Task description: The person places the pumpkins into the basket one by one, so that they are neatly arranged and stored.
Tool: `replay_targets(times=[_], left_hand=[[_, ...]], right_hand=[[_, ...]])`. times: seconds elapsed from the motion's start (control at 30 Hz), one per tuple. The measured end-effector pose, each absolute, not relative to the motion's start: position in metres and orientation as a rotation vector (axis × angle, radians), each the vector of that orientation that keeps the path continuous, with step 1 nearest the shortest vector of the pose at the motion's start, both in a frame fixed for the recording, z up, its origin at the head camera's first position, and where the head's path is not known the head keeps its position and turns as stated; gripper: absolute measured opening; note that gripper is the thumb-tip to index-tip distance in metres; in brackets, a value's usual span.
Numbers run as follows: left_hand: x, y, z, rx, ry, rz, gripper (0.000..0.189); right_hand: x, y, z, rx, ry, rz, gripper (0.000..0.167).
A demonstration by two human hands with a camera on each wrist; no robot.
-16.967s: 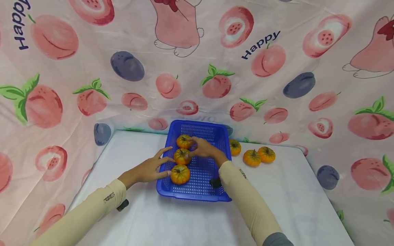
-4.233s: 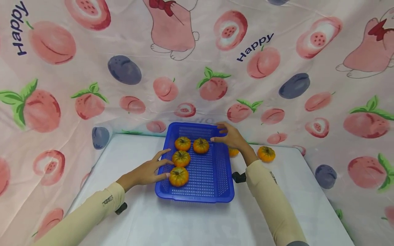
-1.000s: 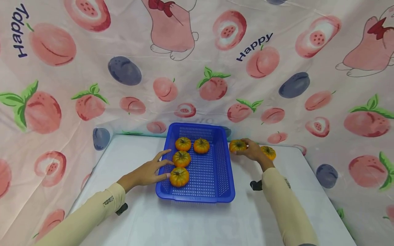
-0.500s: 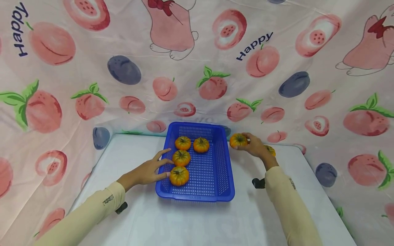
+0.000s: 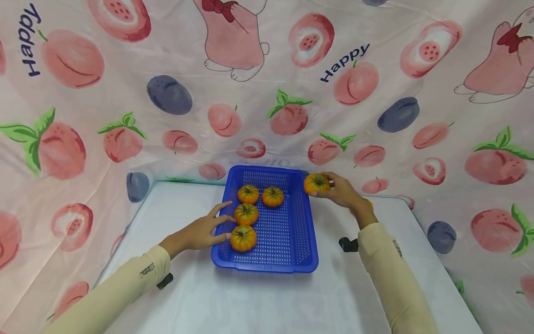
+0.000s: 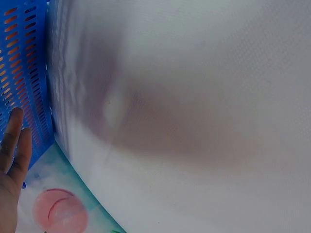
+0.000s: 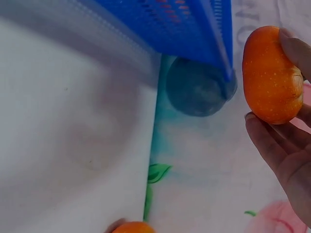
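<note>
My right hand (image 5: 343,191) grips a small orange pumpkin (image 5: 316,184) with green streaks, held up at the far right corner of the blue plastic basket (image 5: 306,268). In the right wrist view, thumb and fingers pinch this pumpkin (image 7: 272,77) from both sides, beside the basket's wall (image 7: 146,24). My left hand (image 5: 202,233) lies at the basket's left rim, its fingers spread and reaching over the edge. Several pumpkins sit inside: a column of three along the left, including the nearest pumpkin (image 5: 243,238), and one pumpkin (image 5: 273,196) at the back middle.
Another pumpkin (image 5: 369,202) stands on the white table (image 5: 200,297), mostly hidden behind my right wrist; the right wrist view shows the top of that pumpkin (image 7: 133,228) at its lower edge. A fruit-print cloth (image 5: 258,111) hangs right behind the basket.
Within the last second my right hand has lifted the pumpkin off the table and carried it left to the basket's rim. Since the oldest frame, a fourth pumpkin has joined those inside. My left hand stays put.
</note>
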State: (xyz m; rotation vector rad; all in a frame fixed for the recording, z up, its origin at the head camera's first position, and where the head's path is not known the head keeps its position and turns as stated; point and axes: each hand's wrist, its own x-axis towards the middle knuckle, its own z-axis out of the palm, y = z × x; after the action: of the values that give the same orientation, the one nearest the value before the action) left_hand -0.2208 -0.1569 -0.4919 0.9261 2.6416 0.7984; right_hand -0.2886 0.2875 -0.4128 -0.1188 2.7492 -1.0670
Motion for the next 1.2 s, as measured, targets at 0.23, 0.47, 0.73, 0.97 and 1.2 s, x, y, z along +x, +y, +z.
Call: replay_targets(times=[0.23, 0.47, 0.73, 0.97, 1.2], left_hand=[[-0.221, -0.157, -0.492, 0.945, 2.647, 0.799, 0.051], [-0.221, -0.157, -0.493, 0.944, 2.648, 0.801, 0.051], [-0.221, -0.157, -0.493, 0.942, 2.656, 0.796, 0.052], [-0.221, -0.157, -0.495, 0.942, 2.662, 0.793, 0.052], [-0.220, -0.158, -0.496, 0.945, 2.666, 0.787, 0.051]], right_hand=[[-0.287, 0.273, -0.403, -0.258, 2.787, -1.020, 0.092], [-0.289, 0.261, -0.398, -0.387, 2.741, -0.998, 0.086], [-0.291, 0.243, -0.397, -0.493, 2.713, -0.966, 0.081], [-0.292, 0.228, -0.406, -0.491, 2.676, -0.935, 0.082], [-0.293, 0.216, -0.415, -0.471, 2.629, -0.943, 0.079]])
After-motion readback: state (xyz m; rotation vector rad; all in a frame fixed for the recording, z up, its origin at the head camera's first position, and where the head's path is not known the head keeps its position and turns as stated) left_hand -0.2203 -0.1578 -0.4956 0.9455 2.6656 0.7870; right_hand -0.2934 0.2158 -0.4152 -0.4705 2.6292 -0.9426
